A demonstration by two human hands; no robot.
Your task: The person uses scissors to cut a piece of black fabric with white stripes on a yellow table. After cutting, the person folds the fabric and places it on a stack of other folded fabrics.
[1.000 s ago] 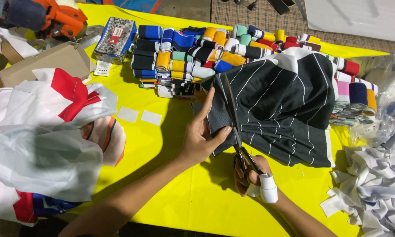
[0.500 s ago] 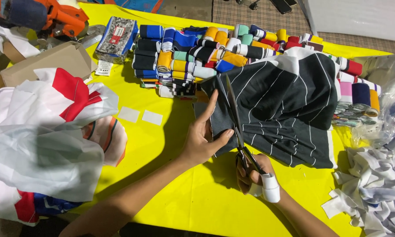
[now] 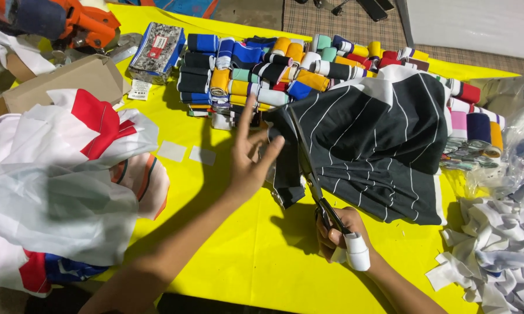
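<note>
A black cloth with thin white stripes (image 3: 378,134) lies bunched on the yellow table (image 3: 262,261). My right hand (image 3: 337,229), with a white wrap on the thumb, grips long scissors (image 3: 308,168) whose blades run up along the cloth's left edge. My left hand (image 3: 250,154) is lifted above that edge with the fingers spread and holds nothing; its fingertips are close to the cloth's corner.
Rows of folded coloured fabric rolls (image 3: 262,64) line the far side. A pile of white, red and blue garments under clear plastic (image 3: 58,186) fills the left. A cardboard box (image 3: 64,81) stands behind it. White cloth scraps (image 3: 494,250) heap at the right.
My left hand has lifted off the cloth and spread its fingers. The scissors have moved further up along the cloth's edge.
</note>
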